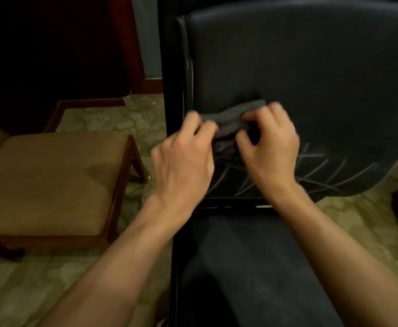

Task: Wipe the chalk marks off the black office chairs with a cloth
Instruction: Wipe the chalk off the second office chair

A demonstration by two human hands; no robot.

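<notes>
Your left hand (184, 147) and right hand (270, 138) both pinch grey cloth (231, 119) against black chair (311, 67), regathering it (likely). Next: sweep near chalk marks (320, 166).

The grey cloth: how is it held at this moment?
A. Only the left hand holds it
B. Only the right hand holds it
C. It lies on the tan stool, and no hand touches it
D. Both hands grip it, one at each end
D: the left hand and the right hand each pinch one end of the grey cloth, in front of the black chair back, above the chalk marks.
</notes>
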